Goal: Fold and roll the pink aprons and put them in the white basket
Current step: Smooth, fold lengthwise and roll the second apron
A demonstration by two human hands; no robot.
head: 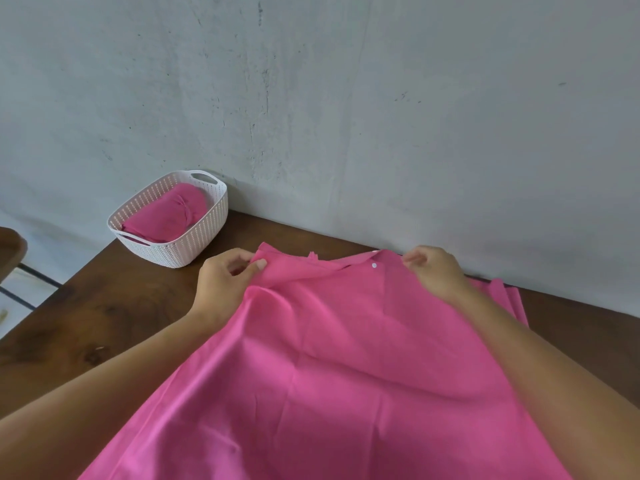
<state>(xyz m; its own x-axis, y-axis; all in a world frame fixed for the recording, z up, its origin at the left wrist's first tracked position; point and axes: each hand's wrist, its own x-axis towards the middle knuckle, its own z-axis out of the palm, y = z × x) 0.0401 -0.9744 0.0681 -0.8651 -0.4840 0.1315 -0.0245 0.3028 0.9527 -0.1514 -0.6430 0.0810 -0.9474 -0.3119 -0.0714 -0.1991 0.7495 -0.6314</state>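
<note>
Table (pixel 104 317): white basket (pixel 194 244) holds pink apron (pixel 166 216)

Pink apron (pixel 346 368) spread flat over the brown table (pixel 104 327), reaching from the near edge to the far side by the wall (pixel 311 98). Left hand (pixel 225 282) pinches the apron's far left corner, cloth bunched under the thumb. Right hand (pixel 433 271) pinches the far edge, just right of a white snap button (pixel 373 266). More pink cloth (pixel 509 299) shows beneath at the right. White basket (pixel 194 251) at far left of the table, near the wall, with a rolled pink apron (pixel 169 216) inside.
</note>
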